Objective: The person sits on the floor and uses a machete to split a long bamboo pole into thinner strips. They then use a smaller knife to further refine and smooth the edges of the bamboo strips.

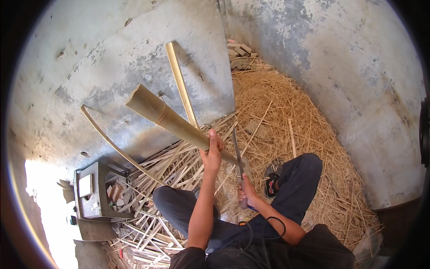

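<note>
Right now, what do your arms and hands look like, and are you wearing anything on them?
The left hand and right hand have no gloves. The forearms are bare, and the sleeves are dark, almost black. Something thin and blue shows at the right wrist, too small to tell what. A thin black cable loops across the right forearm.

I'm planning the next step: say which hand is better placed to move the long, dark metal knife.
Probably the right hand, gripping the knife; the left hand is occupied holding the thick, greenish bamboo piece.
</note>
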The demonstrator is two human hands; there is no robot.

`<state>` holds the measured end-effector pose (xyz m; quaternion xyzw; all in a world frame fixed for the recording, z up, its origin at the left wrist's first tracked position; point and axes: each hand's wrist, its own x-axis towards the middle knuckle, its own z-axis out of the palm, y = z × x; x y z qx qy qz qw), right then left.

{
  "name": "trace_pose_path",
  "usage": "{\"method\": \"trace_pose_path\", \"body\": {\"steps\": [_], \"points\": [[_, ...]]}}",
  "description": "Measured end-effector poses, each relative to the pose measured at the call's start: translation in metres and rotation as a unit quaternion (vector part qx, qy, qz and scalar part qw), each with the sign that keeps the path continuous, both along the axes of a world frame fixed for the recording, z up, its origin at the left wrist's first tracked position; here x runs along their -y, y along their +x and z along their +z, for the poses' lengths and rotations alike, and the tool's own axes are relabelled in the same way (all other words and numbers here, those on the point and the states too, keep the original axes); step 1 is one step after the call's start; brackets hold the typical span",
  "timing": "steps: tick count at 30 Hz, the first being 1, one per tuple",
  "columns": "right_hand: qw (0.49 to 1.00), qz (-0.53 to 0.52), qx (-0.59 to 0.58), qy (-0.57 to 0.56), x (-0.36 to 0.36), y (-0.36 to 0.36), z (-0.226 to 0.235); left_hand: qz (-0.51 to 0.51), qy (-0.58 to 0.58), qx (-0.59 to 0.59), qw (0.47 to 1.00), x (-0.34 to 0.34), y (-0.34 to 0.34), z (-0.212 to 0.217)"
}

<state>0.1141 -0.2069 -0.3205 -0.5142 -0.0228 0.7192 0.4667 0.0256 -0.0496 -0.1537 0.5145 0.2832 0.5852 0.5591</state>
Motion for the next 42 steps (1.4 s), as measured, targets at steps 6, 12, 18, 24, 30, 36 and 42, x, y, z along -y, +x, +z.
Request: {"method": "trace_pose_path", "body": {"steps": [6,12,18,24,30,36,42], "points": [[0.991,-0.040,0.039,0.123,-0.010,0.010,0.068,0.021,0.008,-0.038,0.999,0.004,0.008,0.003],[0.980,-0.072,0.077,0.167,-0.004,-0.005,0.048,-0.008,-0.006,-0.071,0.997,0.011,0.012,0.003],[0.983,-0.117,-0.069,-0.122,0.027,0.005,-0.074,-0.074,-0.019,0.017,0.997,0.001,-0.010,-0.005],[0.989,-0.045,0.005,0.144,0.002,0.017,0.048,-0.142,-0.010,0.002,0.990,-0.007,-0.027,-0.007],[0.985,-0.049,0.012,0.165,0.008,-0.003,0.031,-0.204,0.026,-0.030,0.978,-0.007,-0.030,0.000],[0.995,-0.045,-0.071,-0.044,0.011,0.013,-0.012,-0.268,0.064,-0.048,0.960,-0.011,-0.049,0.003],[0.974,-0.056,-0.004,0.219,0.002,0.026,0.080,-0.302,0.131,-0.116,0.937,-0.019,-0.051,0.003]]}}
